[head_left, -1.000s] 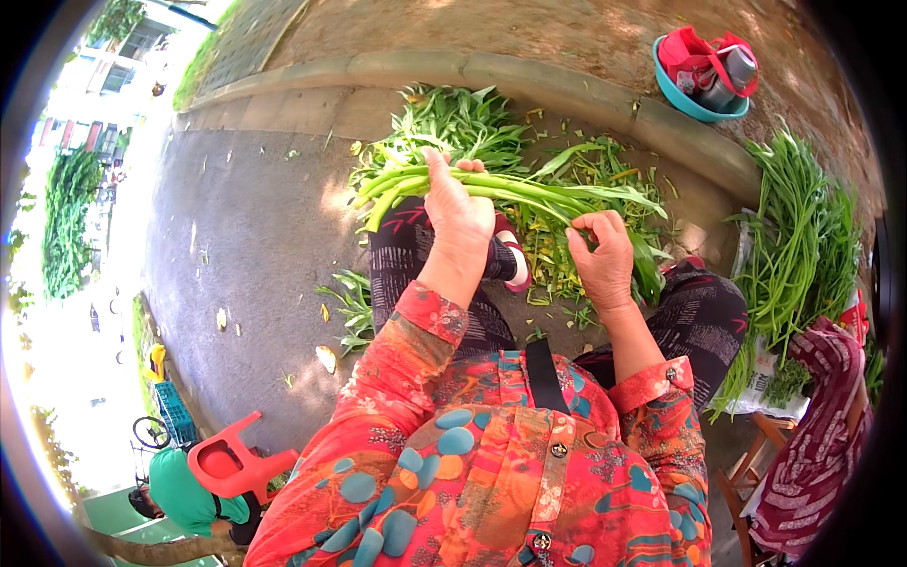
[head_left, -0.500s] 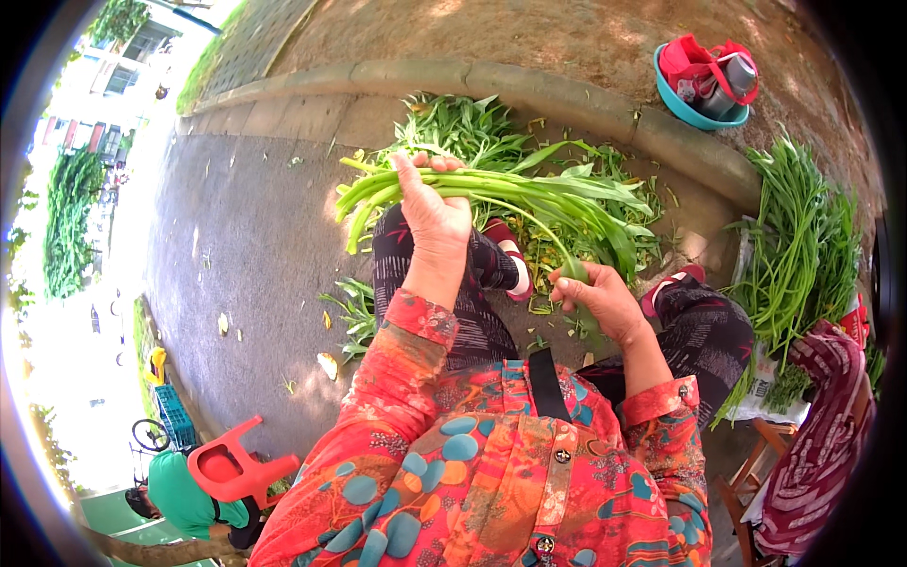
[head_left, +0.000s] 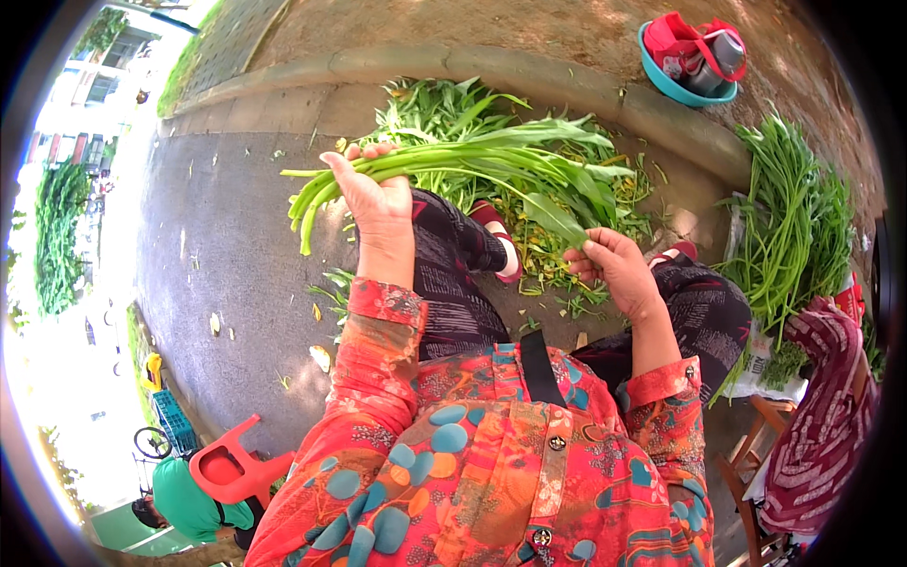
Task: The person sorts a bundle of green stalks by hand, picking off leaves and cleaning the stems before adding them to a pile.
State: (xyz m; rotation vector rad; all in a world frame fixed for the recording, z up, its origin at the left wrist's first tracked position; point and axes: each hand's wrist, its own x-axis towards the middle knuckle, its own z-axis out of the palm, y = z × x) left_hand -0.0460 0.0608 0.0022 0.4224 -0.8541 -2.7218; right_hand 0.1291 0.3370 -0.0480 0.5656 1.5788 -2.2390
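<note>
My left hand (head_left: 376,197) is closed round the stems of a bunch of water spinach (head_left: 472,163), held level above my knees. The cut stem ends stick out to the left of that hand, and the long leaves reach to the right. At the leafy end my right hand (head_left: 619,269) pinches the tip of one leaf (head_left: 553,219) between thumb and fingers. Below the bunch, a heap of loose greens (head_left: 430,109) and yellowed leaves lies on the ground by my feet.
A long pile of greens (head_left: 784,227) lies to my right, partly on a plastic bag. Beyond the kerb (head_left: 529,71) stands a blue basin (head_left: 666,85) with a red bag and a flask. A red plastic chair (head_left: 227,468) and a person in green (head_left: 194,496) are at lower left.
My left hand has moved left with the bunch. My right hand has shifted slightly right and up; it now holds a broad leaf by its tip.
</note>
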